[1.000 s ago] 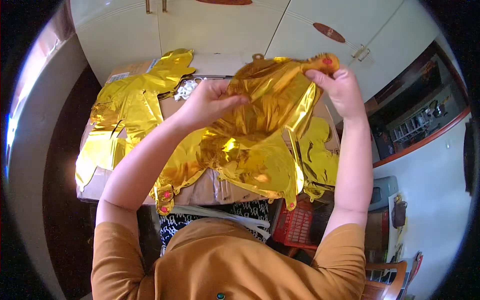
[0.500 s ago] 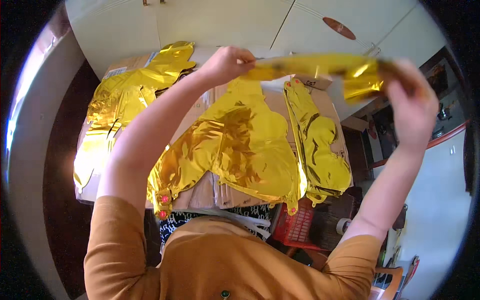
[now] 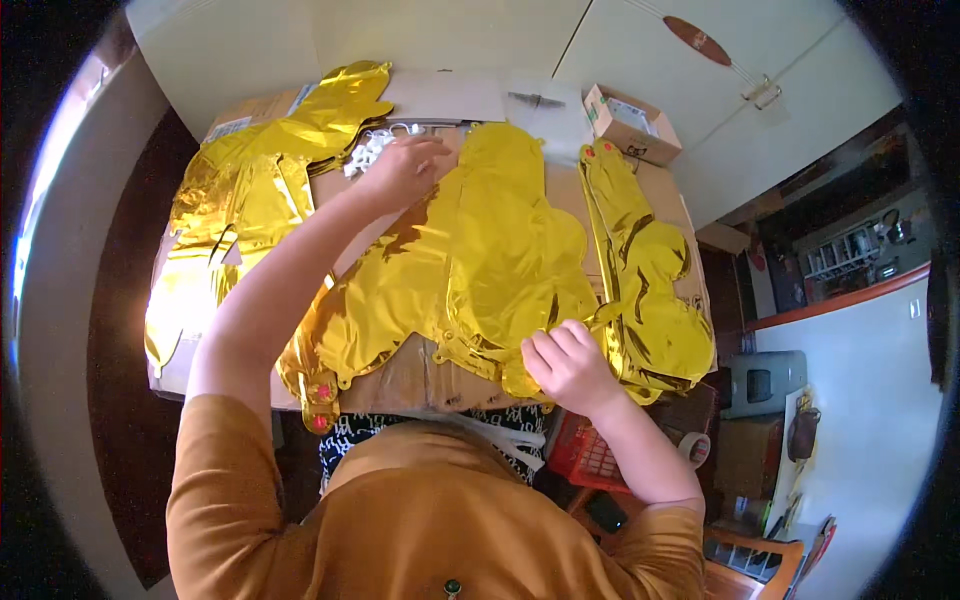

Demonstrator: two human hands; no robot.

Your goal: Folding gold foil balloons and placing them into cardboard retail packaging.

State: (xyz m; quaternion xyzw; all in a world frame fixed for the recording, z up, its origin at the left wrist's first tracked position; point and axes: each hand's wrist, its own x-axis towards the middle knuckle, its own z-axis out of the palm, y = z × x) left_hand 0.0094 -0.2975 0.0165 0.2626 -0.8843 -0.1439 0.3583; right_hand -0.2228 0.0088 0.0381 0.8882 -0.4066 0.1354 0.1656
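A flat, uninflated gold foil balloon (image 3: 510, 225) lies spread over the middle of the cardboard-covered table, on top of other gold foil. My right hand (image 3: 568, 368) is closed around its near right edge, fingers curled. At the far side, my left hand (image 3: 403, 172) hovers with fingers loosely stretched and nothing visible in them. Beside that hand sits a small heap of white plastic pieces (image 3: 368, 150). More flat gold balloons lie piled at the left (image 3: 265, 165) and at the right (image 3: 655, 290). Pink-red dots mark some of their tips.
A small open cardboard box (image 3: 632, 128) stands at the table's far right corner. White cabinet doors (image 3: 440, 35) rise behind the table. Below its near right edge are a red plastic crate (image 3: 580, 455), a roll of tape (image 3: 694, 450) and a wooden chair (image 3: 765, 560).
The foil stretched in the air between both hands has come down onto the middle pile. My left hand has let go and moved left; my right hand has dropped toward the near edge.
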